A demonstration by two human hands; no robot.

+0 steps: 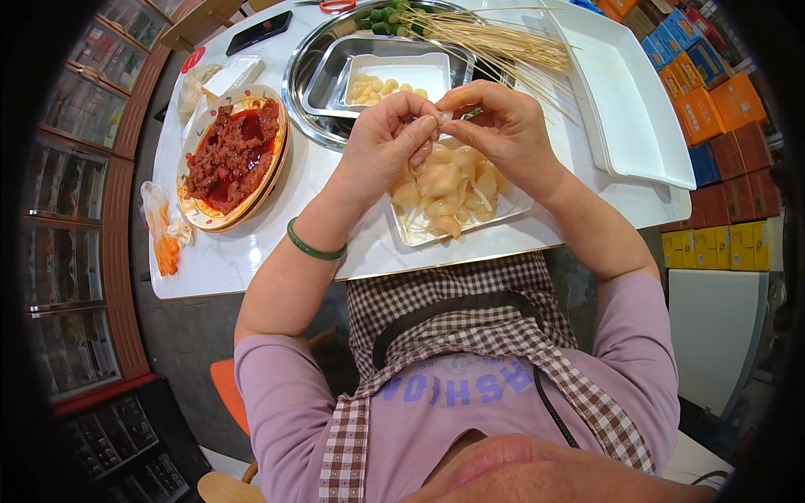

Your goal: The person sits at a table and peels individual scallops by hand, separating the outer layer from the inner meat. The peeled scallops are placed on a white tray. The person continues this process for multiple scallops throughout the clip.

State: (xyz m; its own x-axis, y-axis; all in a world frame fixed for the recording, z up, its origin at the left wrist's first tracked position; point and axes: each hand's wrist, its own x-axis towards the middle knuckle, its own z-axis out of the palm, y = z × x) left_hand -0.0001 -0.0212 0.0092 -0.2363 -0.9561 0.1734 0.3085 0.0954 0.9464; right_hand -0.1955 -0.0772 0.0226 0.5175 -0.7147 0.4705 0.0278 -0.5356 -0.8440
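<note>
My left hand (393,141) and my right hand (500,129) meet above a white tray (409,237) heaped with pale, translucent, sac-like food pieces (449,188). Between the fingertips of both hands is a small whitish piece (444,117), mostly hidden by the fingers. Just beyond the hands, a smaller white tray (431,63) holds several small pale yellow, oval pieces (371,88). That tray sits in a rectangular steel tray (324,78), which rests in a large round steel basin (295,69). A green bangle circles my left wrist.
At the left are a plate (188,207) of red, oily minced meat, stained plastic gloves (165,236) and a phone (259,33). Behind the hands lie cut green vegetable pieces (390,19), bamboo skewers (522,47) and red-handled scissors (336,5). White stacked trays (622,94) stand at the right.
</note>
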